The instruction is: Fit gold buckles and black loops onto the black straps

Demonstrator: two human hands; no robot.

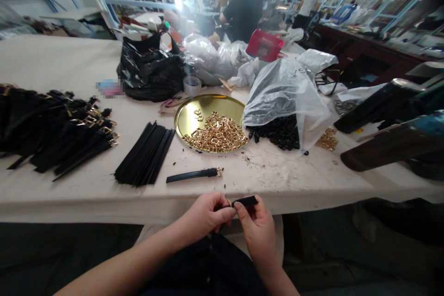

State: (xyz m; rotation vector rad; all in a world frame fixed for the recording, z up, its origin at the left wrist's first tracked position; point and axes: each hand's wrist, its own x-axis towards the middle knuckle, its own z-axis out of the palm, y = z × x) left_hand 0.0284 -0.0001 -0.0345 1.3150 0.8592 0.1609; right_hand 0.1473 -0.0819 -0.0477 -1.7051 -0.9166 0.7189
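Close to the table's front edge, my left hand (215,215) and my right hand (255,222) both pinch a short black strap (247,201). A small gold buckle (229,203) shows on it between my fingertips. Just beyond my hands lies a black strap with a gold buckle (194,175). Behind that, a round gold tray (183,101) holds a heap of gold buckles (218,134). A bundle of plain black straps (144,155) lies to the left of the tray.
Straps with buckles (69,129) pile up at the far left. A black bag (151,71) stands behind the tray. Right of it, a clear bag (287,92) partly covers small black pieces (280,132). Dark cylinders (378,104) lie at the right. People are in the background.
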